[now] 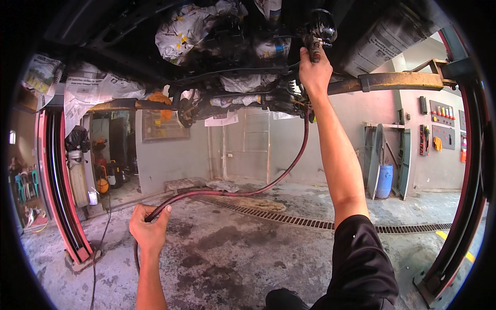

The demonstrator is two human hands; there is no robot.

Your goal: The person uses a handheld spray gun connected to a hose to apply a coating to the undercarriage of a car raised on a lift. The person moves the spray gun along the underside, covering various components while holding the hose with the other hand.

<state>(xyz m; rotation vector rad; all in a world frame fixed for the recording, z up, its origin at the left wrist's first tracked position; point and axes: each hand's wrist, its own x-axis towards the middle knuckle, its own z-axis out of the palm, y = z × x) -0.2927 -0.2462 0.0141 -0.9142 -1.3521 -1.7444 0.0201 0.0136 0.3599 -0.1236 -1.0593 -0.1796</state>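
My right hand (315, 72) is raised high, closed around the grip of a spray gun (313, 43) with a dark, shiny round cup on top. Just above it is the dark underside of a raised vehicle (124, 44). A dark red air hose (227, 194) hangs below my right hand and sags across to the left. My left hand (149, 227) pinches the hose at lower left, away from the vehicle. Crumpled newspaper (181, 36) covers parts of the underside, and another newspaper sheet (380, 41) wraps a long part right of the gun.
Red lift posts (64, 191) stand left and right (467, 155), with a yellowish lift arm (385, 81) reaching under the vehicle. A drain grate (289, 218) crosses the stained floor. A blue drum (384, 182) stands by the back wall. A thin black cable (98, 253) lies at left.
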